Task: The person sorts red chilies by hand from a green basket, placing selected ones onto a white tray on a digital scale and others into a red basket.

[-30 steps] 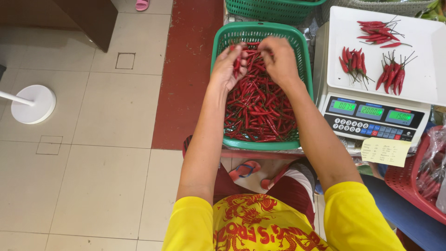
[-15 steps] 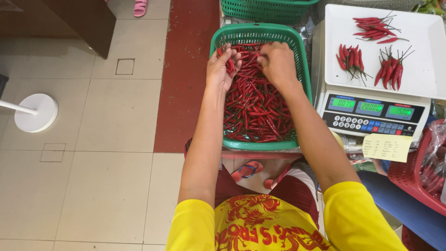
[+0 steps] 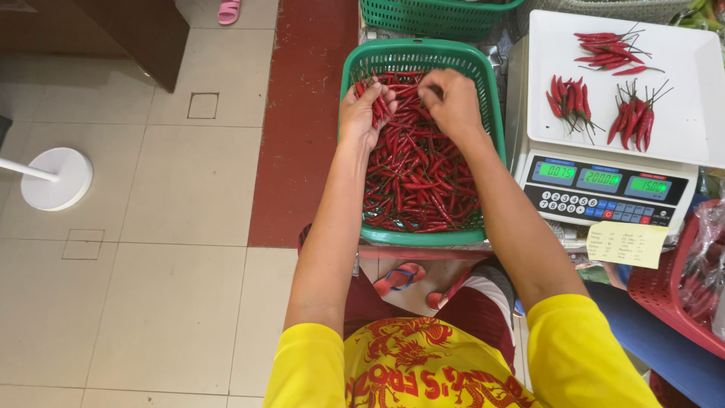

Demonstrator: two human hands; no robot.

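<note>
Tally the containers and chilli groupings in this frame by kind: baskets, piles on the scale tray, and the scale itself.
Green plastic mesh baskets: 2 (one full of red chillies, one behind it)
Red plastic basket: 1
Small piles of red chillies on the white scale tray: 3
White digital weighing scale: 1
Total: 7

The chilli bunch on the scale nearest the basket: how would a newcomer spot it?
Find the white digital scale right of the green plastic basket. Three small bunches of red chillies lie on its tray; take the leftmost bunch, closest to the basket. It sits below the top bunch and left of the right-hand bunch.
</note>
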